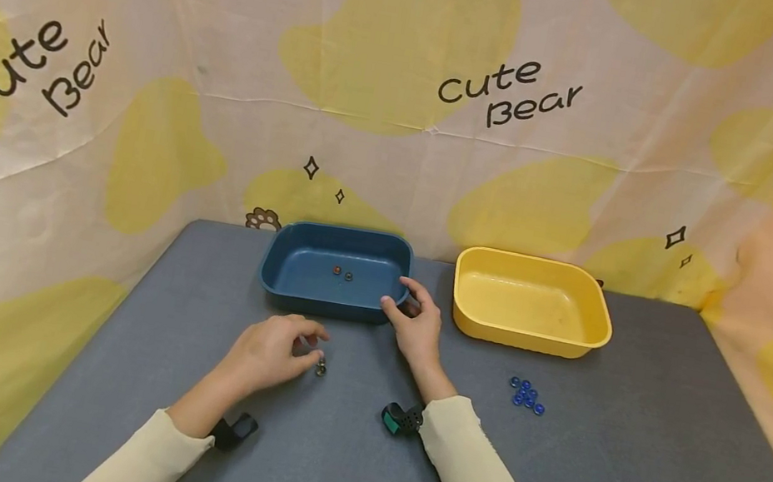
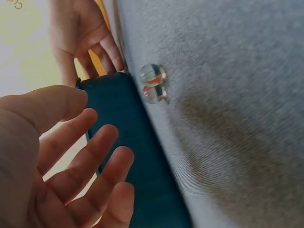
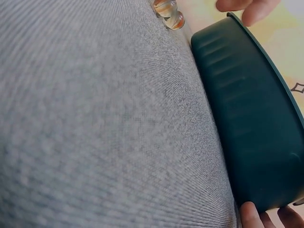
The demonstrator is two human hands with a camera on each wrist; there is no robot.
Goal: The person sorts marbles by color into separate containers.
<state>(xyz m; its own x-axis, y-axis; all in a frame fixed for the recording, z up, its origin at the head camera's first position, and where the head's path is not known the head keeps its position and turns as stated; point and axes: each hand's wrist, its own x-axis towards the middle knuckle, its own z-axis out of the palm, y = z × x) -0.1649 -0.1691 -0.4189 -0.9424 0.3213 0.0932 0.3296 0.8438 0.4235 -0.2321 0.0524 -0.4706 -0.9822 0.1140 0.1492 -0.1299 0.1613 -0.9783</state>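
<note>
My left hand [image 1: 268, 353] hovers over the table with its fingers loosely bent and nothing in them. Right by its thumb in the head view lie two clear glass marbles [image 1: 321, 366], touching each other; orange and dark swirls show in these marbles [image 2: 152, 76] in the left wrist view. Behind them stands a dark blue plastic basin [image 1: 330, 308], with two small marbles [image 1: 343, 274] on its floor. My right hand [image 1: 419, 332] holds the basin at its right front corner, thumb and fingers spread around it. In the right wrist view, fingertips [image 3: 250, 214] touch the basin's end.
To the right of the blue basin stands a yellow basin [image 1: 526, 339]. Several blue marbles [image 1: 527, 396] lie clustered on the grey tabletop [image 1: 624, 464] in front of it. A patterned cloth [image 1: 403, 41] hangs behind the table.
</note>
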